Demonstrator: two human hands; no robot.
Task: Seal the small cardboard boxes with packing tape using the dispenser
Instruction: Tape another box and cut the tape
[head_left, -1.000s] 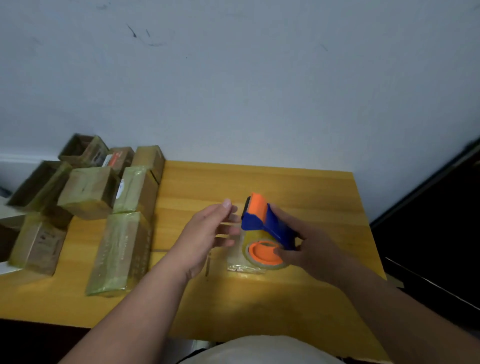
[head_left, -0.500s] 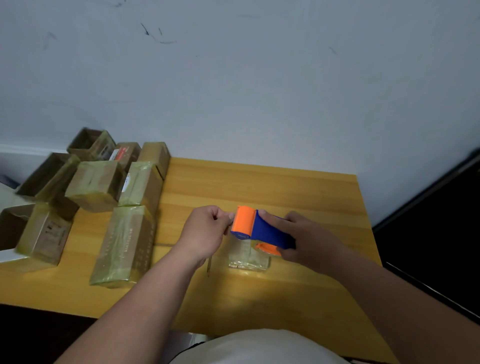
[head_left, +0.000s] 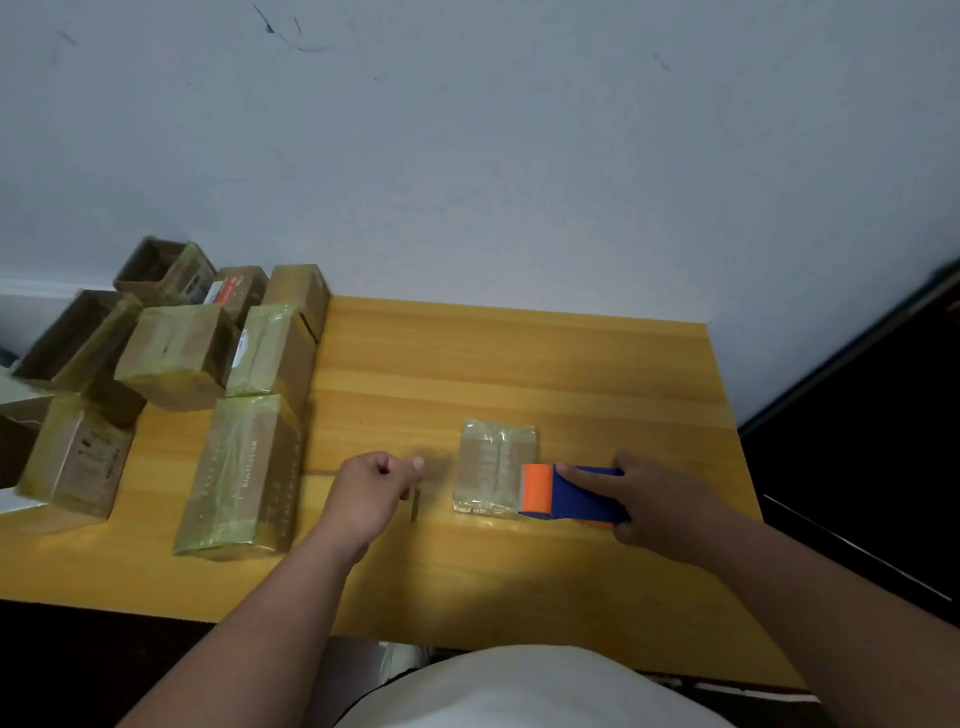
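Head view: a small taped box (head_left: 494, 466) is seen lying flat mid-table (head_left: 519, 353). The dispenser (head_left: 570, 493) is gripped by the right hand (head_left: 655, 505), its orange end overlapping the box's near right corner. The left hand (head_left: 370, 494) is curled into a loose fist left of the box, apart from it. Taped boxes (head_left: 208, 384) are clustered at the table's left.

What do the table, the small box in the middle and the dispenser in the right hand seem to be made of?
Table: wood or wood-look laminate, yellow with faint grain bands and a smooth satin sheen.
Small box: brown cardboard under clear, glossy, yellowish tape, going by its wrinkles and shine.
Dispenser: probably moulded plastic, with solid orange and blue parts, matte, held in the right hand.
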